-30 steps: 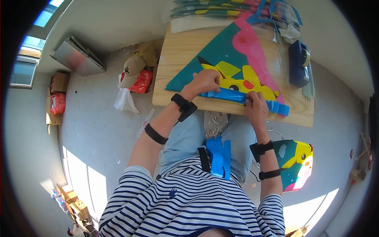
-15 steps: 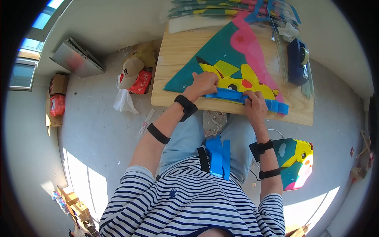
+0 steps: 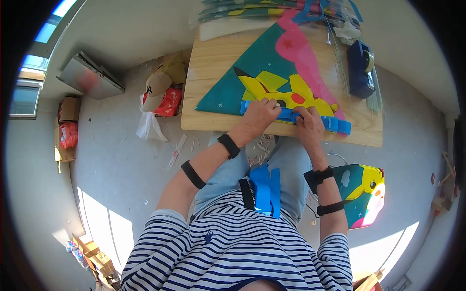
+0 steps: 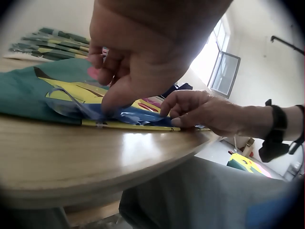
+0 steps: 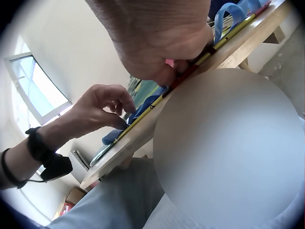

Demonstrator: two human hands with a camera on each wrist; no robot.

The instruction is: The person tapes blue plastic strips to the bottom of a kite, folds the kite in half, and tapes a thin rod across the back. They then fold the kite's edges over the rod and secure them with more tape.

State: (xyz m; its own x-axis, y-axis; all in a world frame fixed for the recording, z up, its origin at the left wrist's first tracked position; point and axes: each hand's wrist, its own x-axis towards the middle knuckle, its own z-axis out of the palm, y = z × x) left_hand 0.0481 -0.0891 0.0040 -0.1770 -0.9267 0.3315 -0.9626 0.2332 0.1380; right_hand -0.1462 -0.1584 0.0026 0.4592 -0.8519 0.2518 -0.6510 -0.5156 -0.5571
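Observation:
A triangular kite in green and pink, printed with a yellow cartoon figure, lies on the wooden table with its long edge toward me. Along that edge runs a glossy blue strip, looped in places. My left hand pinches the strip near the middle of the edge, thumb low and fingers curled. Just to its right, my right hand pinches the same strip between thumb and fingers, close to the table's edge. In the left wrist view a loose loop of the strip stands up left of my left thumb.
A dark blue tape dispenser stands at the table's right side beside thin clear rods. Packed kites are stacked at the back. More blue strips hang at my waist, and another printed piece is low on the right.
My left hand has slid right along the blue strip, closer to my right hand, uncovering the strip's left end. The right hand stays at nearly the same spot on the kite's edge.

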